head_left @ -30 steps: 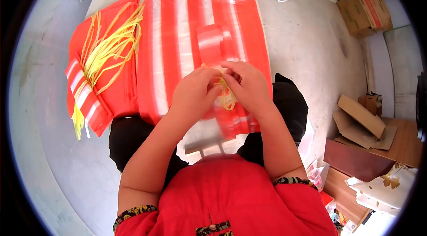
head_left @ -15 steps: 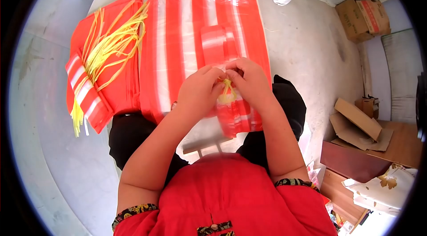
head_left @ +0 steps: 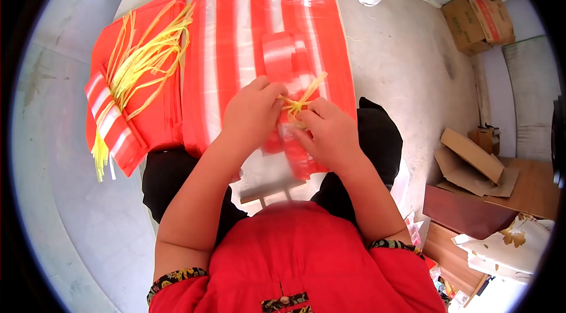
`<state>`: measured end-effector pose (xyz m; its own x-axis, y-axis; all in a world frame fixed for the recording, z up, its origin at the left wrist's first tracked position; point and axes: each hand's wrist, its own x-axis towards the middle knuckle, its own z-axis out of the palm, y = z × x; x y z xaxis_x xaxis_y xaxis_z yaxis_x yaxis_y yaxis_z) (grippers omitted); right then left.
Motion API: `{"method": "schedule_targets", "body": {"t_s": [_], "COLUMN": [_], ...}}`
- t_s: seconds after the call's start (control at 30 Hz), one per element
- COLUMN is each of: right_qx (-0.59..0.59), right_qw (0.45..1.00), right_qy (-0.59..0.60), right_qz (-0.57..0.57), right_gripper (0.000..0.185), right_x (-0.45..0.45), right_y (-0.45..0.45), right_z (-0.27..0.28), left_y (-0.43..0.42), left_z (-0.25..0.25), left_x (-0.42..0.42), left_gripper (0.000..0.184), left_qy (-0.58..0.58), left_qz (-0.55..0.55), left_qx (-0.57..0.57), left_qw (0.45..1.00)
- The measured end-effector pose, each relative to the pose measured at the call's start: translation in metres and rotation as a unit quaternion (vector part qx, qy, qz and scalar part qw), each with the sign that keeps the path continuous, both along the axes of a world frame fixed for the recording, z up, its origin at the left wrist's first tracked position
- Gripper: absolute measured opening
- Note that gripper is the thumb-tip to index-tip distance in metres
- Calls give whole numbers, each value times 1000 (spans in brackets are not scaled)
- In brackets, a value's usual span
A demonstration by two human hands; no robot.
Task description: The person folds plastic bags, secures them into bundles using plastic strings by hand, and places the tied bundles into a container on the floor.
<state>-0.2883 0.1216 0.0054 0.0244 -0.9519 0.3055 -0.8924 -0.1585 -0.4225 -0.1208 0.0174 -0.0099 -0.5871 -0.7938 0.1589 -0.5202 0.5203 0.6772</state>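
A knotted yellow plastic string (head_left: 296, 106) circles a bunched red-and-white plastic bag bundle (head_left: 299, 157), whose lower end hangs toward my lap. My left hand (head_left: 253, 108) is closed, pinching a string end on the left of the knot. My right hand (head_left: 330, 135) is closed as well, its fingertips on the string just right of and below the knot. One loose tail of string points up and right. Beneath lies a stack of red-and-white striped plastic bags (head_left: 226, 48). A folded striped piece (head_left: 280, 53) rests on it, beyond my hands.
Left of the stack, a bunch of yellow strings (head_left: 147, 59) and a rolled striped bundle (head_left: 115, 121) lie on a red plastic pile (head_left: 109, 48). Cardboard boxes (head_left: 471, 24) stand far right, and an opened carton (head_left: 477, 160) sits on a brown cabinet (head_left: 466, 210).
My hands have moved apart slightly, the left to the left and the right lower. The yellow knot now shows between them, with a tail sticking up. The bundle has shifted a little.
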Motion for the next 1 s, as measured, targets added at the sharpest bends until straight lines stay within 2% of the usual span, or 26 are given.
{"method": "schedule_targets", "body": {"t_s": [0.13,0.33,0.53,0.63,0.73,0.83,0.93,1.0], "right_qx": [-49,-22,35,-19,-1,123,103,158], "right_qw": [999,999,998,998,996,981,983,974], "right_qy": [17,38,39,45,67,-139,-129,-127], "right_qz": [5,12,32,37,57,-58,-80,-97], "right_gripper": [12,19,13,20,16,34,57,63], "right_x": [2,-1,-2,-2,-9,-9,-21,-20], "right_y": [1,4,9,7,8,12,10,7], "right_z": [-10,-12,-13,-12,-10,13,2,-1], "left_y": [-3,-9,-14,-14,-14,-11,1,10], "left_z": [-1,-10,-15,-19,-17,-5,16,4], "left_x": [1,-5,-10,-10,-7,-1,9,15], "left_gripper": [8,8,8,9,10,16,22,22], "left_qy": [-36,-32,-73,-72,-85,-5,28,69], "left_qz": [-5,36,52,69,63,93,56,15], "left_qx": [-60,-122,-132,-120,-106,-52,160,152], "left_qw": [998,991,987,988,989,994,985,986]}}
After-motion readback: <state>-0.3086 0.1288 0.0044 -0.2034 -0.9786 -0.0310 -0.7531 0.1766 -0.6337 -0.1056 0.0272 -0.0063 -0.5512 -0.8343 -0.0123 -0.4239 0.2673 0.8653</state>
